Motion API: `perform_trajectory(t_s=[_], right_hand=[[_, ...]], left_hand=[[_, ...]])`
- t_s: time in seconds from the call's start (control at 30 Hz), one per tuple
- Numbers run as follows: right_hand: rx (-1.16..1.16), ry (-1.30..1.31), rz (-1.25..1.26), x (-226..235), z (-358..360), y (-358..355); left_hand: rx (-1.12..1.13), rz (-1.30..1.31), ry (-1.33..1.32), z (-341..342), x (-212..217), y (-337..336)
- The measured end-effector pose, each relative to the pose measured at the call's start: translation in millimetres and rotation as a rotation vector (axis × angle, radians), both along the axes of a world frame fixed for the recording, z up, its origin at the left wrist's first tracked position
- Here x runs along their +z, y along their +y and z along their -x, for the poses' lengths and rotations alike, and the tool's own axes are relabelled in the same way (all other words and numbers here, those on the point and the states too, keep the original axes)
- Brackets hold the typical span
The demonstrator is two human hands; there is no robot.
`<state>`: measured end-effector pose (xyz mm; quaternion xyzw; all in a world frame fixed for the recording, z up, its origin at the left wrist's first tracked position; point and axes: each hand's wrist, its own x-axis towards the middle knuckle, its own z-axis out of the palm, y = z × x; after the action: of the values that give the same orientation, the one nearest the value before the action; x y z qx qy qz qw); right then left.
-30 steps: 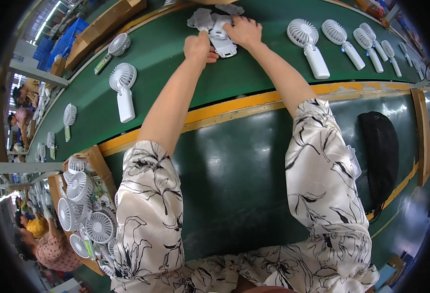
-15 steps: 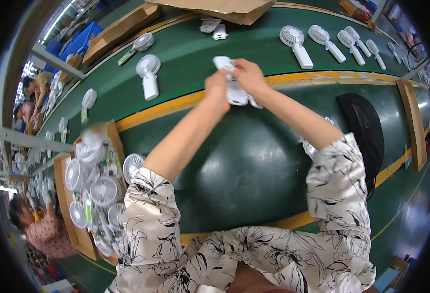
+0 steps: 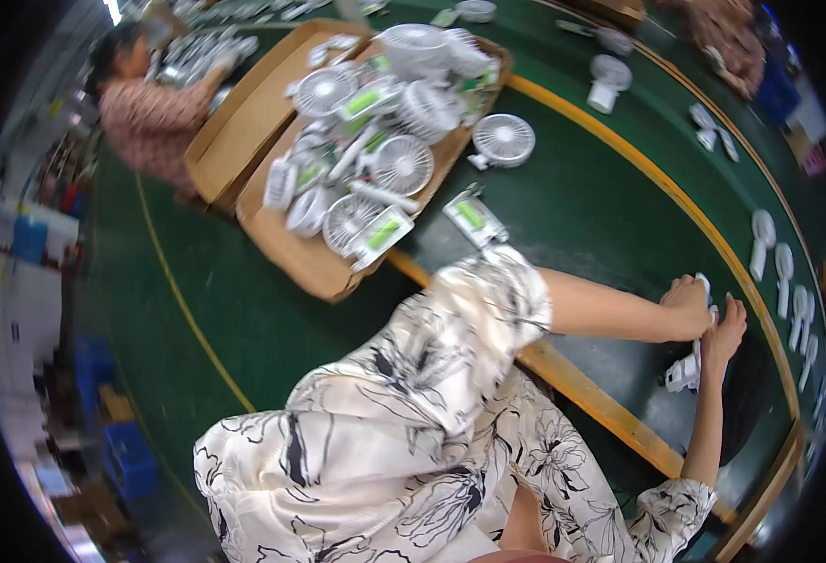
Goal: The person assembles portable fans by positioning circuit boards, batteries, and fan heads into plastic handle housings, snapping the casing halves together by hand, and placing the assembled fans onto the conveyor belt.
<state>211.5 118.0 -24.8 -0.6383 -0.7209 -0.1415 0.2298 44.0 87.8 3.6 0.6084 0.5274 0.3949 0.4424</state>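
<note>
Both hands meet at the right side of the bench, far from the box. My left hand (image 3: 687,308) is closed round a white plastic casing (image 3: 704,281), of which only the end shows past the fingers. Against the same piece, my right hand (image 3: 724,336) pinches from the other side, fingers bent. Just below my left hand lie loose white plastic parts (image 3: 683,373). A fan handle with a green cell (image 3: 474,218) rests near my left sleeve, and a round fan head (image 3: 504,141) sits beyond it.
A cardboard box (image 3: 328,277) heaped with white fans stands at the upper left. Assembled hand fans (image 3: 762,242) lie in a row on the green belt at right, past a yellow edge (image 3: 657,192). A co-worker (image 3: 155,122) in a patterned top works at the far left.
The view has swung left, so the box of fans now sits near the top middle and my hands appear at the right. Both hands keep hold of the white casing.
</note>
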Motion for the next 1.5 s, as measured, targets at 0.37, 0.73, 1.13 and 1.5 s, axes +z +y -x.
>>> perform_trajectory(t_s=[0.37,0.73,1.13,1.5], right_hand=[[0.775,0.884,0.973,19.3,301.2,-79.6],[0.531,0.921,1.245,1.3,433.5,-65.7],[0.417,1.145,1.155,-21.3,468.3,-37.5],[0.613,0.929,0.799,-13.1,456.9,-19.3]], left_hand=[[1.083,-0.484,0.266,505.0,54.7,-139.2],[0.896,-0.056,0.994,628.5,-48.2,-114.5],[0.742,-0.112,0.893,675.0,-85.0,-27.0],[0.683,-0.112,0.375,680.7,-102.1,-23.7]])
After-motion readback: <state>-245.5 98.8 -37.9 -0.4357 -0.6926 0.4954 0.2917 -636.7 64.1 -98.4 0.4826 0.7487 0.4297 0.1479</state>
